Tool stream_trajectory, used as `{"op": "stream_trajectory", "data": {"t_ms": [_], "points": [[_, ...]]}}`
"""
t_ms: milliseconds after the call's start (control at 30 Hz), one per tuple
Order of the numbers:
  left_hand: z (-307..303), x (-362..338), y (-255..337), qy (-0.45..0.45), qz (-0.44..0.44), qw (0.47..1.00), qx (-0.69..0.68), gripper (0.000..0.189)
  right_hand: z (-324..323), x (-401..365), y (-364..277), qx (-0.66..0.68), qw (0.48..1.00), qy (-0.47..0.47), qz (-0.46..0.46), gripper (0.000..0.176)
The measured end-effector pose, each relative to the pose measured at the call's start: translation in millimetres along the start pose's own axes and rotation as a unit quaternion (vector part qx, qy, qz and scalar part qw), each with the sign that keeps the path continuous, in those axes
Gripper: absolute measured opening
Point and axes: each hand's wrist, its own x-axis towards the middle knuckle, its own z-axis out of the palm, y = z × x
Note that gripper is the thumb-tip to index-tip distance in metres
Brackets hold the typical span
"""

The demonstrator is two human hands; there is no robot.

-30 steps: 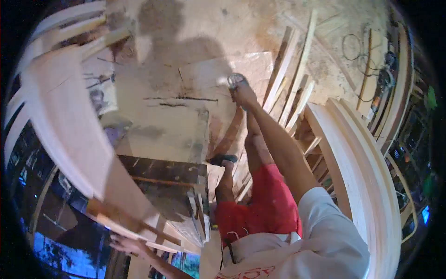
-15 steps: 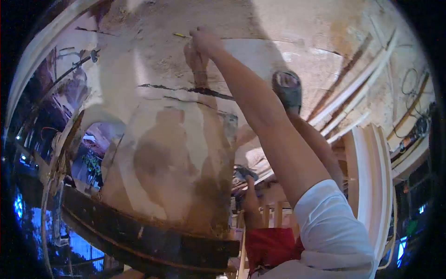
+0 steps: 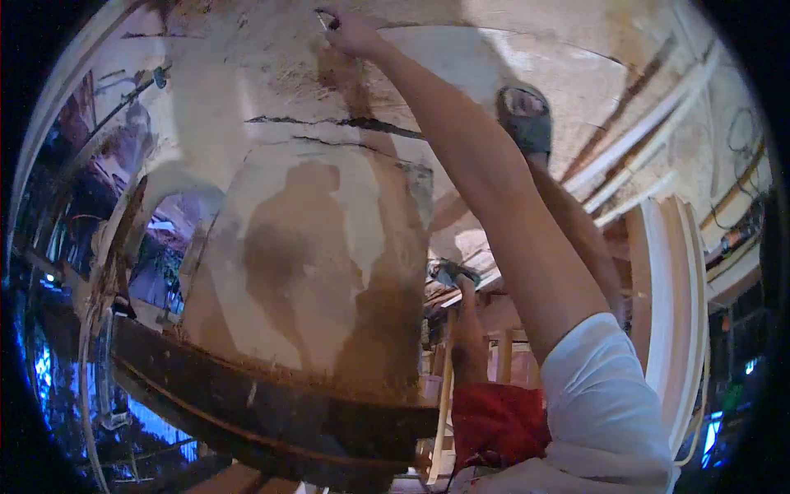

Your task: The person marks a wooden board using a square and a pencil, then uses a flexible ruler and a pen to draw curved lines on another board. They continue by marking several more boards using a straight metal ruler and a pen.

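Observation:
My right hand (image 3: 354, 37) reaches out at the top of the view, over a pale, dusty wooden surface (image 3: 271, 74). Its fingers are closed around a thin pencil-like stick (image 3: 323, 20), whose tip is near the surface. A long, dark, jagged crack (image 3: 370, 125) runs across the surface below the hand. My left hand does not show.
A dark curved beam (image 3: 271, 412) lies along the bottom left. Pale wooden strips (image 3: 634, 156) and a stack of curved boards (image 3: 671, 296) stand at the right. My sandalled foot (image 3: 525, 111) rests beside my arm. An opening (image 3: 164, 239) is at the left.
My right hand has moved up toward the top edge of the view with the thin stick. The surface and crack have shifted slightly upward in view.

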Motion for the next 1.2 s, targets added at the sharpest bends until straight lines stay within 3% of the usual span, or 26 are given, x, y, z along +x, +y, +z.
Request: {"op": "stream_trajectory", "data": {"t_ms": [67,100,167,333,400,467,533,600,667,733,833,867,900,1067,1133,1200], "points": [[-9,0,-16,0.003,0.003,1.0,-0.023,0.073,-51,-26,-31,0.224,0.974,-0.013,-0.014,0.032],[-11,-2,-25,0.005,0.002,0.999,-0.036,0.073,-81,-41,-51,0.212,0.977,-0.003,-0.019,0.032],[-18,-5,-45,0.006,-0.004,0.998,-0.067,0.073,-141,-87,-95,0.364,0.927,-0.082,0.04,0.044],[-32,-10,-107,0.015,-0.016,0.99,-0.142,0.073,-270,-255,-231,0.409,0.91,-0.036,0.053,0.048],[-11,-15,-139,0.018,0.0,0.984,-0.179,0.073,-301,-327,-288,0.407,0.912,0.018,0.047,0.043],[31,-22,-176,0.041,0.055,0.963,-0.259,0.073,-328,-399,-342,0.309,0.95,0.034,0.037,0.028],[-41,8,-63,-0.1,-0.222,0.94,-0.238,0.067,-333,-461,-387,0.384,0.922,0.057,0.005,0.019],[-11,-1,-72,0.095,-0.106,0.955,-0.262,0.059,-331,-527,-447,0.405,0.91,0.08,-0.03,0.018],[62,-4,-145,-0.028,-0.103,0.975,-0.197,0.052,-326,-587,-530,0.317,0.934,0.091,-0.134,0.02],[49,-1,-113,0.027,-0.162,0.942,-0.293,0.043,-310,-646,-597,0.263,0.939,0.102,-0.197,0.02],[39,2,-96,-0.005,-0.214,0.904,-0.369,0.037,-281,-720,-675,0.203,0.938,0.099,-0.263,0.017],[34,1,-92,0.095,-0.153,0.913,-0.367,0.036,-270,-742,-695,0.182,0.937,0.096,-0.283,0.017],[28,2,-85,0.198,-0.093,0.908,-0.356,0.035,-261,-759,-709,0.17,0.936,0.09,-0.296,0.017],[18,8,-90,0.175,-0.144,0.898,-0.378,0.035,-201,-828,-752,0.199,0.916,0.042,-0.345,0.01],[7,10,-90,0.177,-0.158,0.891,-0.388,0.034,-184,-838,-757,0.172,0.918,0.0,-0.356,0.013],[2,10,-94,0.182,-0.172,0.887,-0.389,0.034,-168,-832,-748,0.073,0.94,0.03,-0.333,0.016]]}}
